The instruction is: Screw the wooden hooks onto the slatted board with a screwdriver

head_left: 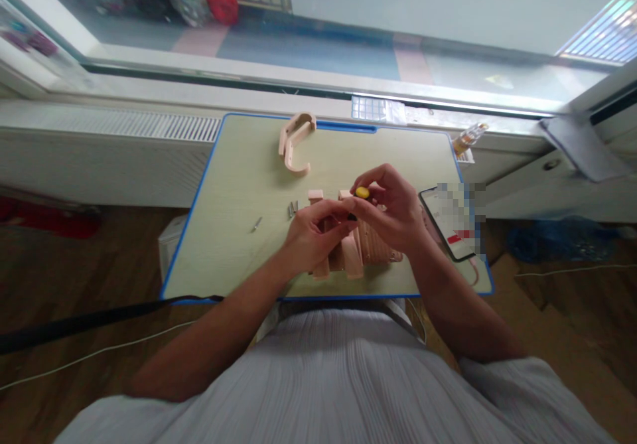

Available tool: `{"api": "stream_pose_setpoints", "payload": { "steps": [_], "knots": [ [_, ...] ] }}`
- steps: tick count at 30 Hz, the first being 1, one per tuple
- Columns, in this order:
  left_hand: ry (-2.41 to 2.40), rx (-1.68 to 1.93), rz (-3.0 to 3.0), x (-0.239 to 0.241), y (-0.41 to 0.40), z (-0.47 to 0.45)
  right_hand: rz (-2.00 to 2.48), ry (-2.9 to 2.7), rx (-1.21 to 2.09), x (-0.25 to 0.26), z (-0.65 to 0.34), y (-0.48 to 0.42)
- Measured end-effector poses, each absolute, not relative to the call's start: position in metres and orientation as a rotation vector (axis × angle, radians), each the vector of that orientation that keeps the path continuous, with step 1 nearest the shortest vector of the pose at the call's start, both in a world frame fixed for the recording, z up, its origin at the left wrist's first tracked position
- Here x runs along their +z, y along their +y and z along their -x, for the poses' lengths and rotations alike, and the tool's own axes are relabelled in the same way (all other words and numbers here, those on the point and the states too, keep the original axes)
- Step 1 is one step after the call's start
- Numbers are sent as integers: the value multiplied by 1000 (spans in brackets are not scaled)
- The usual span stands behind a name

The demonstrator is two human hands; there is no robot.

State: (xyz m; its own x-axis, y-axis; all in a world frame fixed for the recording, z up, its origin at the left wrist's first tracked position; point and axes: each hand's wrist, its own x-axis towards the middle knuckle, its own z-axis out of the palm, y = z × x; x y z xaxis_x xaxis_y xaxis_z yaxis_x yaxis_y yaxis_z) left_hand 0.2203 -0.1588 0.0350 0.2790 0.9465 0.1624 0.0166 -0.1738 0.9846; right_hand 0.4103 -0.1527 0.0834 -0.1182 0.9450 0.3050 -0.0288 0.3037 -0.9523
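A small screwdriver with a yellow cap (362, 192) is held upright in the right hand (393, 215), pinched between thumb and fingers near the middle of the table (239, 185), toward its near edge. The left hand (311, 235) is closed loosely around the tool's lower end and rests on a half-built wooden model (355, 255), which stands just inside the near edge; whether the tip is seated in a screw cannot be told, since the fingers hide it. Several slats and posts of the model are seen already joined. A curved wooden piece (296, 142) is left apart at the far edge, not yet fitted, and a few loose screws (292, 209) are lying left of the hands, with a single screw (257, 223) farther left. By that evidence the assembly is judged to be partly done, with at least one large part and some fasteners outstanding. A phone (450, 222) is propped at the right edge, its screen blurred, and a small bottle (468, 140) is seen by the far right corner.
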Motion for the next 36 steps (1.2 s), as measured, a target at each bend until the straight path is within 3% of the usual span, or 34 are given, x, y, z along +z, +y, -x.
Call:
{"api": "stream_pose_setpoints", "payload": {
  "steps": [7,17,28,36],
  "knots": [
    [850,1099,-1528,35,-156,-219,834,-1508,1198,97,-426,-154],
    [906,1089,-1569,35,-158,-217,935,-1587,933,92,-415,-155],
    [917,1089,-1446,34,-159,-220,976,-1427,886,82,-397,-155],
    [889,1059,-1576,40,-157,-218,872,-1487,1208,90,-421,-151]
  ]
}}
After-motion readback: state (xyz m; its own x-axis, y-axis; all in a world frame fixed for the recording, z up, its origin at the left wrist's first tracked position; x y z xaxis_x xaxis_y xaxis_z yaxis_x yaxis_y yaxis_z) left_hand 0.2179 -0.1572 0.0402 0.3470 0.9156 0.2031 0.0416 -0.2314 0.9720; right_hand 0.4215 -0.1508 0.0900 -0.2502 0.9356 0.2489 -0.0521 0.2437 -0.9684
